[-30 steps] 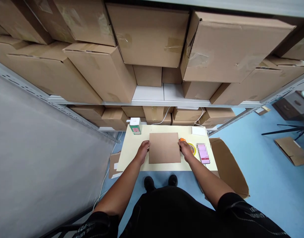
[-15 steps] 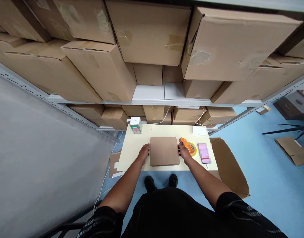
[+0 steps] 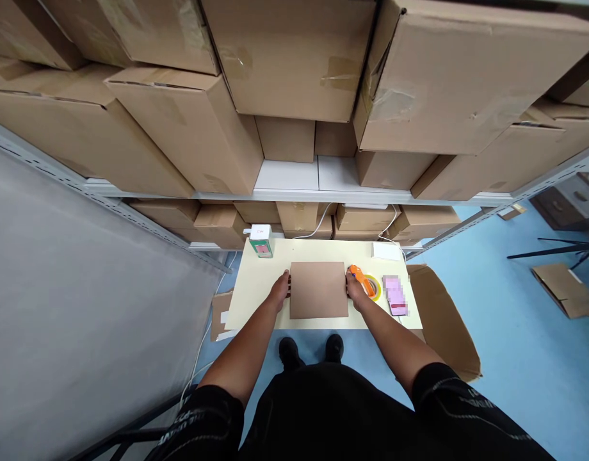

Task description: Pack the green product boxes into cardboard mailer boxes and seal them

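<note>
A flat brown cardboard box (image 3: 318, 289) lies in the middle of a small cream table (image 3: 256, 291). My left hand (image 3: 280, 289) grips its left edge and my right hand (image 3: 356, 291) grips its right edge. Just right of my right hand sits an orange tape dispenser with a yellow-rimmed roll (image 3: 365, 282). Beyond that lies a pink blurred phone (image 3: 395, 295).
A green and white carton (image 3: 260, 241) stands at the table's back left, a white flat item (image 3: 385, 251) at the back right. Shelves above hold large cardboard boxes (image 3: 285, 57). An open flattened box (image 3: 443, 320) leans at the table's right on the blue floor.
The cardboard box has been pulled a little toward me and squared between my hands; both hands stay on its edges. The view has shifted slightly.
</note>
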Available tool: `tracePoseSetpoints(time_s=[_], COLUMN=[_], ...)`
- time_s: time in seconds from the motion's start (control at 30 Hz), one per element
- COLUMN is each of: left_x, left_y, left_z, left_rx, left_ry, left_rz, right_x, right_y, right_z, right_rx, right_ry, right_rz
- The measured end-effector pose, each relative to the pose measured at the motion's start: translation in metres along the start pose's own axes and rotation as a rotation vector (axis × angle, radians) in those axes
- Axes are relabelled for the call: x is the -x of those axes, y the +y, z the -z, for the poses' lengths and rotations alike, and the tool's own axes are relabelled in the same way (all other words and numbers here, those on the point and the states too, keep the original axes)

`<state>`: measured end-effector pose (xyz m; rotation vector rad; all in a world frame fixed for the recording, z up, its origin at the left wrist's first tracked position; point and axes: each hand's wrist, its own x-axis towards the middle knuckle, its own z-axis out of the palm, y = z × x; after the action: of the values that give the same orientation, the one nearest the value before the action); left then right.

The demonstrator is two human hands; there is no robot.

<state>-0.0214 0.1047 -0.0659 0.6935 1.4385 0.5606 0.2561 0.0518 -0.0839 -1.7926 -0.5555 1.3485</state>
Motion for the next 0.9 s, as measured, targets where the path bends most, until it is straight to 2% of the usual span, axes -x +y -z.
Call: tracePoseSetpoints(time_s=[0.1, 0.23, 0.33, 0.5, 0.77, 0.9], left_x=[0.004, 0.008, 0.013, 0.019, 0.024, 0.030], left_y=[0.009, 0.018, 0.021, 0.014, 0.000, -0.001], left_z=[0.001, 0.004, 0.004, 0.006, 0.006, 0.006], left_rx=[0.074, 0.137, 0.163, 0.193, 0.077, 0.093], left_ry=[0.027, 0.051, 0.062, 0.133, 0.128, 0.093], left_rz=[-0.059, -0.121, -0.190, -0.283, -0.331, -0.337], right_x=[0.010, 0.026, 0.036, 0.047, 0.047, 0.045], right_y=[-0.011, -0.027, -0.033, -0.028, -0.015, -0.011], right_z=[0.001, 0.000, 0.000, 0.001, 0.005, 0.008], right_rx=[-0.073, -0.126, -0.122, -0.091, 0.120, 0.095], right_ry=[-0.011, -0.012, 0.000, 0.032, 0.096, 0.036], right_rz=[-0.093, -0.017, 0.092, 0.226, 0.263, 0.219])
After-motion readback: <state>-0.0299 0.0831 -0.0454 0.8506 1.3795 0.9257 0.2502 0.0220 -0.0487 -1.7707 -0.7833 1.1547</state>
